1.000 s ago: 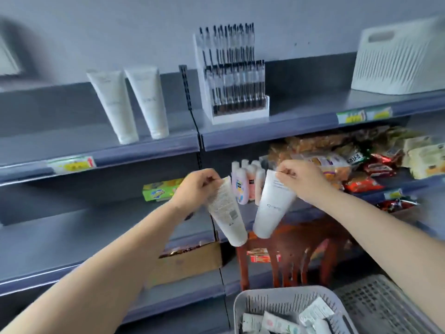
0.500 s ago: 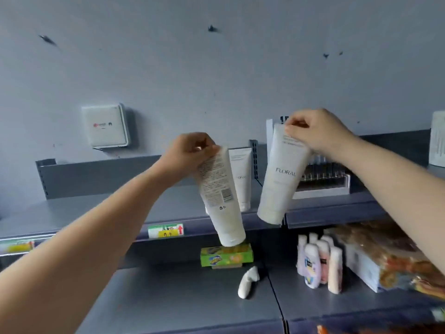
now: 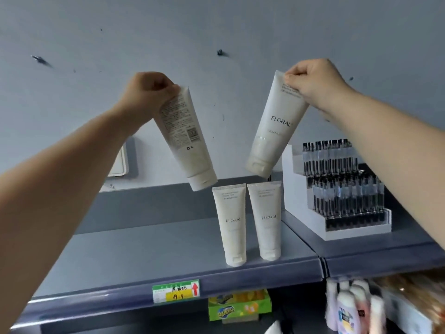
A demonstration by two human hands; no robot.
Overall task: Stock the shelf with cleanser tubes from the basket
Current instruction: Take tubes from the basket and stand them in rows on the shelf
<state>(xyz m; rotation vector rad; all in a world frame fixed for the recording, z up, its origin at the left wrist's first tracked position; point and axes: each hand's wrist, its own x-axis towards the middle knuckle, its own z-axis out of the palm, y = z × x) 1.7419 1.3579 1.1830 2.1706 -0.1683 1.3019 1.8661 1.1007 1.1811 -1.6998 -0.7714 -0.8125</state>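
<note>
**Two tubes up, two already parked on the shelf**

Both hands have come up a good bit since half a second back, and the view has tipped up with them, so the tubes I'm watching now hang in front of the wall instead of down at shelf level. My landmark is the pair of standing tubes (image 3: 250, 222) on the top shelf (image 3: 149, 247), upright on their caps, side by side near the shelf's right end.

From my remote seat: the left hand (image 3: 148, 91) is curled tight round the crimped end of the left tube (image 3: 186, 138), which hangs cap-down, above and left of the standing pair, printed back and barcode facing me, tilted so the cap swings toward the pair. It's clear of the shelf, not touching anything.

The right hand (image 3: 315, 83) pinches the crimped end of the right tube (image 3: 274, 126) the same way, fingers closed on it. That one shows "FLORAL" on the front and hangs above the standing pair, slightly right, cap angled down-left, just over the right standing tube's top edge; can't tell if they touch.

Right of the pair sits a white pen display (image 3: 344, 189). Below the pair, on the shelf's front lip, is a green and yellow price tag (image 3: 175, 290), and under that a green box (image 3: 239, 307). Blurry bottles (image 3: 349, 307) lower right.
</note>
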